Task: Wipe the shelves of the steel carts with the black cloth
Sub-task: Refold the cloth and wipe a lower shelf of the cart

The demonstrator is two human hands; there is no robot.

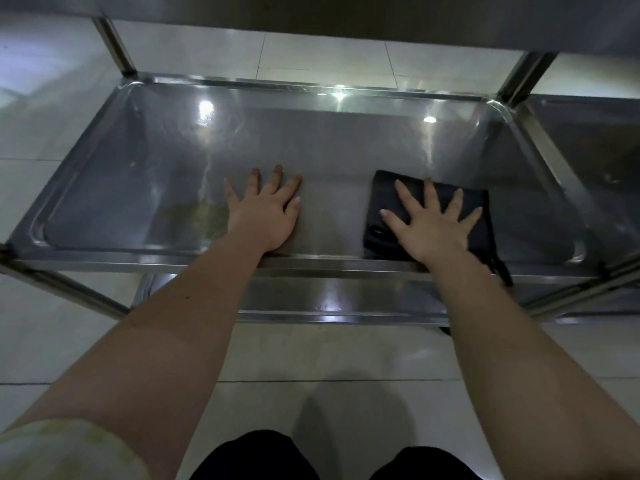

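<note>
Pressing flat with fingers spread, my right hand [433,226] pins the folded black cloth [429,213] by the steel shelf's [138,168] near rim, my left hand [266,209] splayed empty on bare steel beside it.

Count on inspection: two hands were in view, one left hand [266,209] and one right hand [433,223]. One black cloth [384,195] was present. One steel cart [311,88] was recorded in full, showing three shelf levels; part of a second cart [588,140] stood at the right edge.
</note>
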